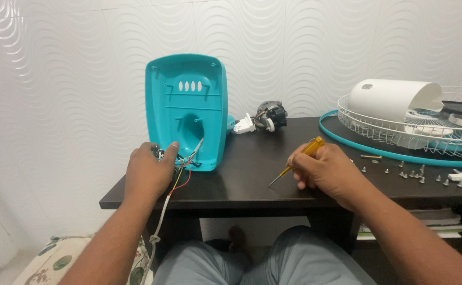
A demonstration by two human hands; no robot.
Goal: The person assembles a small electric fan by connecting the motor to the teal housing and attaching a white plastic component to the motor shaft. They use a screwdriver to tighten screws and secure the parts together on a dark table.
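Note:
A teal plastic fan base cover (186, 105) stands upright on the dark table (252, 179), its hollow inside facing me. My left hand (147, 171) rests at its lower left edge, fingers closed over a small part with red, yellow and white wires (180, 177) running out from under it. My right hand (323, 169) rests on the table to the right, gripping a yellow-handled screwdriver (299, 158) with its tip pointing down-left, just above the tabletop.
A small fan motor (270, 116) with a white connector lies behind the cover. At right sit a white wire grille (379, 129), a white motor housing (392, 97), a teal ring (347, 145) and several loose screws (410, 173). A white cord (159, 221) hangs off the front edge.

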